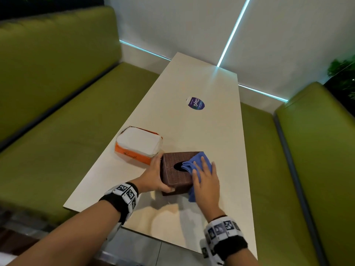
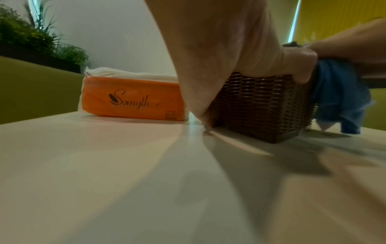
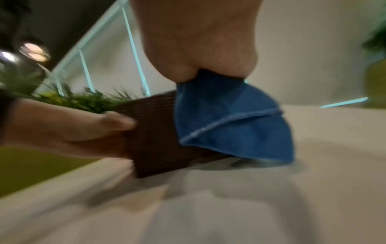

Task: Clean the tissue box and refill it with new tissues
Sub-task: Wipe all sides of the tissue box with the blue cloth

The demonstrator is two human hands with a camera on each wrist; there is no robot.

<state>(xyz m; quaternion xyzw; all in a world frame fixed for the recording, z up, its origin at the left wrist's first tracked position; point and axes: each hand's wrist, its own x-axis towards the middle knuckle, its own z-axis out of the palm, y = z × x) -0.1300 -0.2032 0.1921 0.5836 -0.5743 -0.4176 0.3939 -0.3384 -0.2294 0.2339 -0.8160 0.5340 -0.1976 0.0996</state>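
Observation:
A brown woven tissue box [image 1: 175,175] [image 2: 261,105] [image 3: 154,140] stands on the cream table [image 1: 192,123], its oval top slot empty. My left hand [image 1: 153,175] [image 2: 240,54] grips its left side, thumb on the near face and fingers round the far corner. My right hand [image 1: 205,177] [image 3: 200,38] lies flat, fingers straight, pressing a blue cloth [image 1: 199,162] [image 2: 338,95] [image 3: 229,118] on the box's top right part; the cloth hangs over the right side. An orange pack of white tissues [image 1: 137,145] [image 2: 133,97] lies left of the box.
A round purple sticker [image 1: 196,103] marks the table's middle. Green padded benches [image 1: 57,112] run along both long sides, a white wall with lit strips stands at the far end, and plants [image 2: 31,36] sit behind the left bench.

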